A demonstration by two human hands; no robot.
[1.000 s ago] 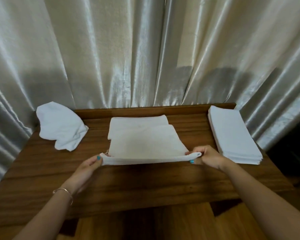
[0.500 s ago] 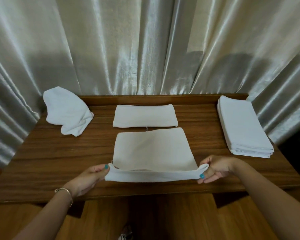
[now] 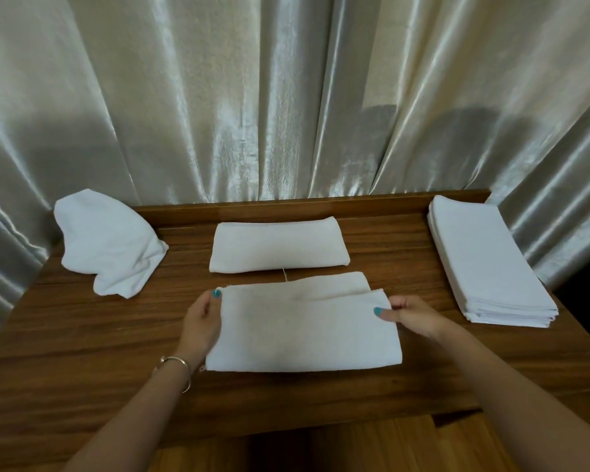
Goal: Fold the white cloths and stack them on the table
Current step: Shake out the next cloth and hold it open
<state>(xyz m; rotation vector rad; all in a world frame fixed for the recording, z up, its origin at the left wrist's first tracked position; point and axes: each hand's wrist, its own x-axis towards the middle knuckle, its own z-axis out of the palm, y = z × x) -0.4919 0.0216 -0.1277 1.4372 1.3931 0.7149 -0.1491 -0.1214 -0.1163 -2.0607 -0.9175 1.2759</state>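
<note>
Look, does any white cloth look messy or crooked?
Yes. The crumpled white cloth at the wooden table's far left corner lies bunched, unfolded. The half-folded white cloth between both hands has an uneven far edge, the layers misaligned.

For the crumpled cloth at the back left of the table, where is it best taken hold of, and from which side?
The crumpled cloth is a loose heap with no clean edge showing. Its lowest flap hangs toward the near side, so the left hand would probably best come from the front and pinch that flap, then lift to shake it open. The left hand holds the half-folded cloth.
</note>
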